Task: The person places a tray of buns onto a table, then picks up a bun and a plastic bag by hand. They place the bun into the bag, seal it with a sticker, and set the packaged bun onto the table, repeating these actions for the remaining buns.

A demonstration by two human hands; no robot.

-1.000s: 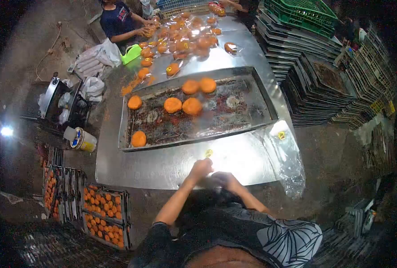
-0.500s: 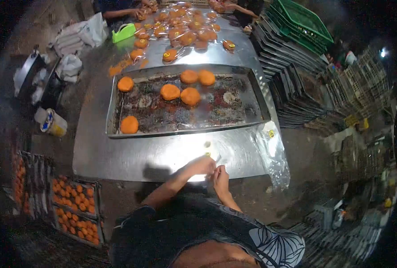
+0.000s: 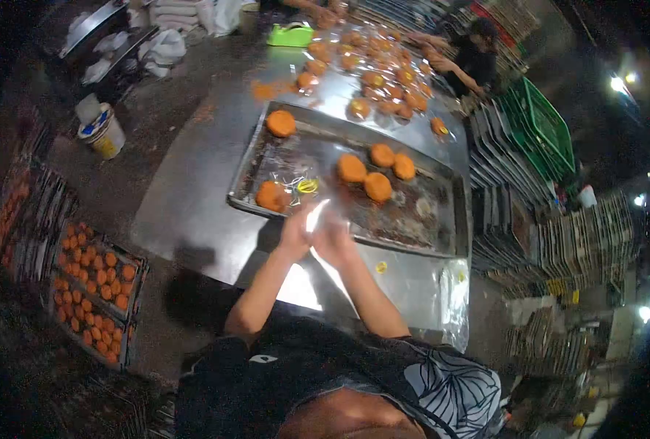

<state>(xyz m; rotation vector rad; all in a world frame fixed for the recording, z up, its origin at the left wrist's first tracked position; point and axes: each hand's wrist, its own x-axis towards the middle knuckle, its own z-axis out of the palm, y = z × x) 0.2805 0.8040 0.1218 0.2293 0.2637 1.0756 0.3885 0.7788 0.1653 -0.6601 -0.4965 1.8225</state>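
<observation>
Hands first: our left hand [image 3: 295, 233] and right hand [image 3: 334, 238] are raised close together over the near rim of the tray [image 3: 442, 241], both pinched on a clear bag [image 3: 323, 211] that glares white between them. We cannot tell whether the bag's mouth is spread.

Nearest to them is a bun [image 3: 271, 195], lying just beyond and to the left of the left hand, in the tray's near left part. It is round, so it has no long axis to line up with; the left hand is the nearer one. A yellow sticker [image 3: 307, 186] sits just right of that bun.

Three more buns [image 3: 377, 171] cluster farther in, ahead of the right hand. Wrapped buns [image 3: 372, 69] cover the far end of the desk [image 3: 186, 208], where other people work.
</observation>
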